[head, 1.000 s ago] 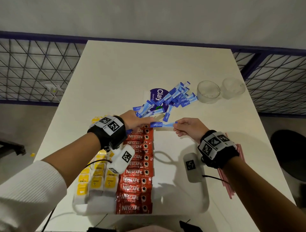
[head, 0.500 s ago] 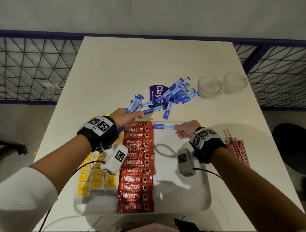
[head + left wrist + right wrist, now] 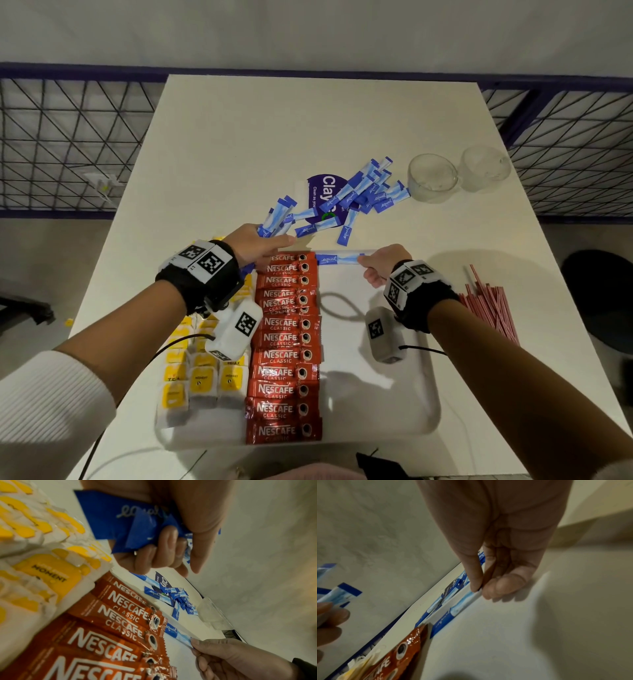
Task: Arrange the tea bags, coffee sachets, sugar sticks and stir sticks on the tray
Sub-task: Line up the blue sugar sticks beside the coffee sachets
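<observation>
Head view, near to far. White tray (image 3: 432,404) at the near tabletop (image 3: 239,137) edge, under both wrists. Yellow-labelled tea bags (image 3: 202,380) in rows on the tray, nearer than and below the left hand (image 3: 255,245). Red coffee sachets (image 3: 286,353) in one overlapping column between the two hands, running from the tray's near rim to its far rim.

Right hand (image 3: 382,265) over the tray's far part, thumb and forefinger pinched on one end of a single blue sugar stick (image 3: 337,257); stick lying crosswise along the far rim, its other end just beside the topmost coffee sachet. Contact between stick and tray floor: cannot tell.

Left hand over the far left corner of the tray, fingers curled round a bundle of sugar sticks (image 3: 274,222) fanning out beyond the knuckles.

Red-and-white stir sticks (image 3: 493,308) on the tabletop to the right of the right hand, off the tray.

Beyond both hands: loose pile of sugar sticks (image 3: 363,195) scattered over a purple packet (image 3: 325,195). Farther right of the pile, two clear glass cups (image 3: 433,178), side by side.
</observation>
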A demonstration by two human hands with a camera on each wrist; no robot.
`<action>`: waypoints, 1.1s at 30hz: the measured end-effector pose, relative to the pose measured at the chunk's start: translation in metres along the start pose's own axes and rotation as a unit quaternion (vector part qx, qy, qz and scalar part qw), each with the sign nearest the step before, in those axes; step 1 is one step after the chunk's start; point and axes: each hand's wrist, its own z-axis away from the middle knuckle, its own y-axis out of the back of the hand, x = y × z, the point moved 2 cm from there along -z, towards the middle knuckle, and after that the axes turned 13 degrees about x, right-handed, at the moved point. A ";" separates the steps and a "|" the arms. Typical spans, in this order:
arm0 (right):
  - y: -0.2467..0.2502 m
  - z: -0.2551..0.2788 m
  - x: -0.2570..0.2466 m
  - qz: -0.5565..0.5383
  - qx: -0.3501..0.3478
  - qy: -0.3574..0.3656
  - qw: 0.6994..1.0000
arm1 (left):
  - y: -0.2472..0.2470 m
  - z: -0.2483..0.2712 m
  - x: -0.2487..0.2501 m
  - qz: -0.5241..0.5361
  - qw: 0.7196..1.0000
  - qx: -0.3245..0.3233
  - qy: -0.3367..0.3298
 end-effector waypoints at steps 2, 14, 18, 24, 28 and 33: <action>0.000 0.000 0.000 0.008 0.010 0.011 1.000 | 0.001 0.000 -0.001 0.011 1.000 -0.004 0.002; 0.004 0.002 0.000 0.052 0.027 0.052 0.997 | -0.002 -0.003 -0.003 0.004 1.000 -0.028 0.003; 0.011 0.015 -0.014 0.064 0.017 0.103 0.992 | -0.005 -0.002 0.002 0.008 0.999 -0.042 -0.004; 0.019 0.051 -0.043 -0.109 -0.112 0.223 0.962 | -0.026 0.012 0.019 -0.043 0.990 -0.129 -0.044; 0.024 0.067 -0.049 -0.127 -0.164 0.245 0.947 | -0.038 0.027 0.029 -0.072 0.981 -0.170 -0.063; 0.031 0.061 -0.039 -0.131 -0.156 0.225 0.953 | -0.047 0.039 0.027 -0.045 0.983 -0.174 -0.043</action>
